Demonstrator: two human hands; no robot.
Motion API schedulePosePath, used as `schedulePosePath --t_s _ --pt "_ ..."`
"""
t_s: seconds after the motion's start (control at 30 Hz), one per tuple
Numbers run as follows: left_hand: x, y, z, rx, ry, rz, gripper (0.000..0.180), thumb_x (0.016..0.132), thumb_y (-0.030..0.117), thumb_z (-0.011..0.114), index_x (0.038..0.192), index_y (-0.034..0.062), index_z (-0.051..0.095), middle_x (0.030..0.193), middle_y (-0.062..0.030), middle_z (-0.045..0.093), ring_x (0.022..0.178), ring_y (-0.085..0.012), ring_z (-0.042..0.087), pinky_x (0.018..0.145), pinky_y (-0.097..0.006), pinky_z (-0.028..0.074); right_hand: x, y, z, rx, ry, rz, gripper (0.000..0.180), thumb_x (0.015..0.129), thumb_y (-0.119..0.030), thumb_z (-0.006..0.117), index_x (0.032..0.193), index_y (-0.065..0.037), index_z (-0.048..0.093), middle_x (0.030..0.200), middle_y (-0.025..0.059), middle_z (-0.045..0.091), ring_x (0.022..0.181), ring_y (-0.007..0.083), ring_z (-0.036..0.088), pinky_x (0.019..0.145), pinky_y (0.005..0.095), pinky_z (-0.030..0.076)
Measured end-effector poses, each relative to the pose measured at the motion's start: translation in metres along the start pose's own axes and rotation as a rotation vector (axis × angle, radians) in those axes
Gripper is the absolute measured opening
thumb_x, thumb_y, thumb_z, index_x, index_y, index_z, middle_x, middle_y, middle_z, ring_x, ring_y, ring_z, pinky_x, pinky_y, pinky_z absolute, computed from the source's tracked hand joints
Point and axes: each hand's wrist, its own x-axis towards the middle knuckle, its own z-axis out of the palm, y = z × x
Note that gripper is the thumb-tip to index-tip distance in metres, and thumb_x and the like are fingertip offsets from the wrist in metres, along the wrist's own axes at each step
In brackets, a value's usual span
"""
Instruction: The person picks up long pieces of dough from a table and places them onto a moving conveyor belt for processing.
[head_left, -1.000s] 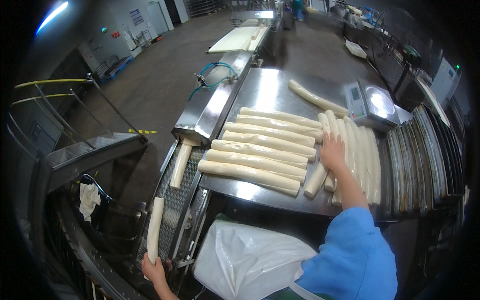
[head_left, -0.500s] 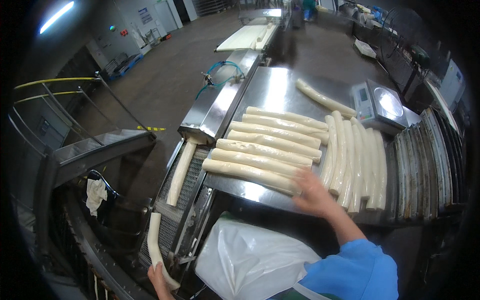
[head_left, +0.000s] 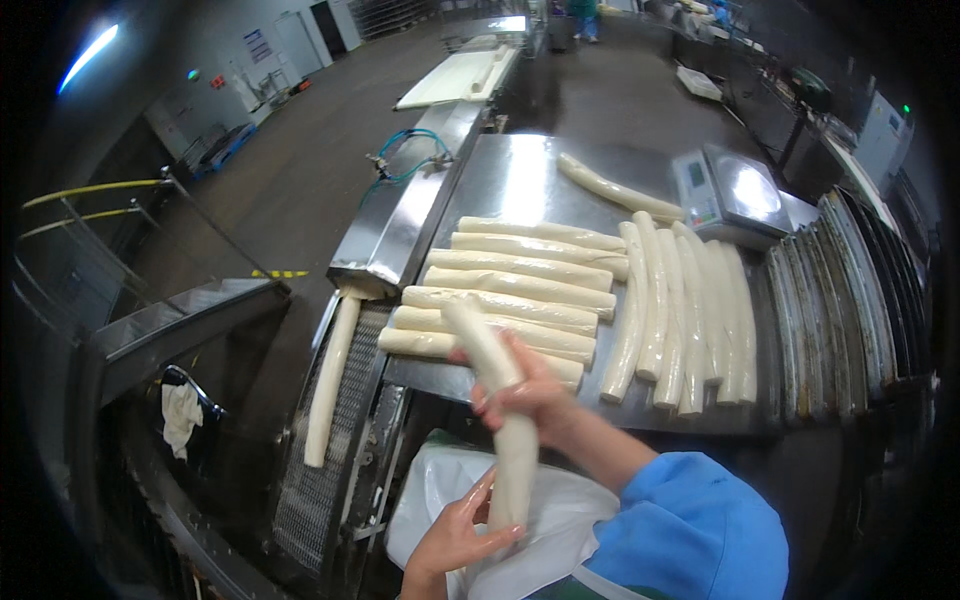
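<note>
A pale dough log (head_left: 497,370) hangs tilted in front of me, its upper end blurred. My right hand (head_left: 535,392) is wrapped round its middle. Lower down, my left hand (head_left: 462,535) cups the bottom end between thumb and fingers. Behind the held piece, several dough logs (head_left: 520,280) lie side by side crosswise on the steel table (head_left: 500,165). To their right, another group of dough logs (head_left: 675,320) points away from me. One more dough log (head_left: 620,188) lies apart near the scale. On the mesh conveyor (head_left: 300,520) at left, a dough log (head_left: 333,385) comes out of the steel housing.
A weighing scale (head_left: 735,195) stands at the table's far right. Stacked metal trays (head_left: 825,310) stand upright at the right edge. The steel housing (head_left: 400,215) with a blue hose borders the table's left side. Railed metal steps (head_left: 190,310) are farther left.
My left hand has lifted the nearer dough log off the conveyor and brought it right, before my body. My right hand has left the table logs and grasped it too.
</note>
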Motion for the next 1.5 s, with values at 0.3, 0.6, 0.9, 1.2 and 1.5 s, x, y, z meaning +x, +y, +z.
schedulePosePath --t_s 0.3,0.6,0.9,1.2,1.5 --pt "-0.003 -0.089 -0.054 0.083 0.2 -0.068 0.055 0.092 0.006 0.069 0.144 0.0042 0.051 0.117 -0.0126 0.069 0.101 -0.0142 0.066 0.09 -0.029 0.053 -0.019 -0.112 -0.123 -0.331 0.784 -0.554 0.061 0.076 0.002 0.063 0.132 0.001 0.04 0.116 0.0181 0.059 0.069 0.0199 0.062 0.058 0.0324 0.054" --pt "-0.022 -0.096 -0.106 0.123 0.575 -0.18 0.048 0.093 0.002 0.065 0.139 -0.0004 0.053 0.115 -0.0146 0.068 0.1 -0.0138 0.063 0.089 -0.028 0.051 -0.036 -0.101 -0.17 0.202 0.834 -0.51 0.041 0.076 0.002 0.062 0.116 0.001 0.056 0.096 0.0129 0.063 0.084 0.0249 0.062 0.081 0.0388 0.054" --pt "-0.041 -0.125 -0.174 0.825 0.887 -0.139 0.069 0.086 0.01 0.069 0.148 0.0008 0.039 0.146 -0.0252 0.042 0.14 -0.0417 0.035 0.117 -0.047 0.027 -0.037 -0.176 -0.074 -0.261 0.717 -1.139 0.053 0.081 0.005 0.062 0.132 0.0 0.049 0.112 0.0146 0.062 0.103 0.0274 0.061 0.103 0.0423 0.047" --pt "-0.132 -0.193 -0.234 1.019 1.237 -0.651 0.064 0.082 0.031 0.076 0.137 0.0083 0.053 0.126 -0.0198 0.06 0.119 -0.0399 0.055 0.106 -0.051 0.039 -0.019 -0.22 -0.27 0.084 0.95 -0.656 0.038 0.099 -0.018 0.046 0.128 0.006 0.052 0.126 0.0222 0.059 0.118 0.0349 0.058 0.107 0.0494 0.045" --pt "-0.175 -0.187 -0.201 0.976 1.336 -0.57 0.052 0.077 0.03 0.08 0.122 0.0087 0.064 0.114 -0.0165 0.064 0.11 -0.0369 0.059 0.099 -0.049 0.044 -0.008 -0.079 -0.231 -0.944 0.905 -0.504 0.055 0.088 -0.009 0.062 0.139 0.005 0.05 0.139 0.0176 0.055 0.126 0.0313 0.054 0.106 0.0427 0.042"
